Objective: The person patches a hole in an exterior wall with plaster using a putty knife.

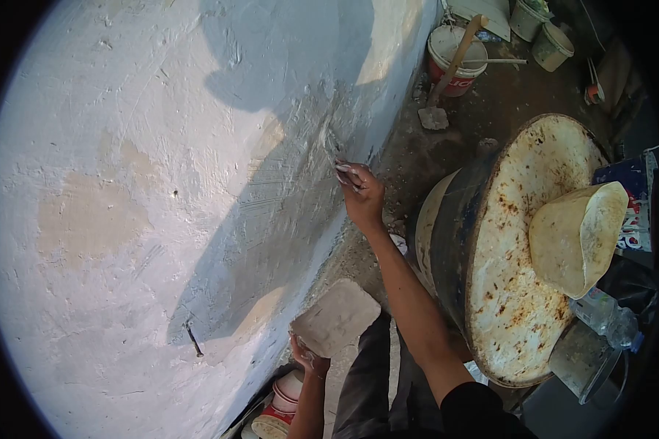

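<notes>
My left hand [310, 357] grips the lower edge of a square, shallow, plaster-coated tray [337, 317], holding it beside the base of the wall. My right hand [361, 189] is up against the painted wall [227, 190], at the lower end of a patch of wet grey plaster [322, 135]. Its fingers are curled together and smeared white. Whatever they pinch is too small or hidden to make out. Both forearms are bare, and a black sleeve shows on the right upper arm.
Right of my arm stands a drum with a rusty lid [516, 241], bearing a cream-coloured container [575, 238] and a plastic bottle [608, 314]. A bucket [458, 55] with a wooden-handled tool [458, 62] is beyond. A nail [193, 340] sticks out of the wall. Another bucket [273, 424] is below.
</notes>
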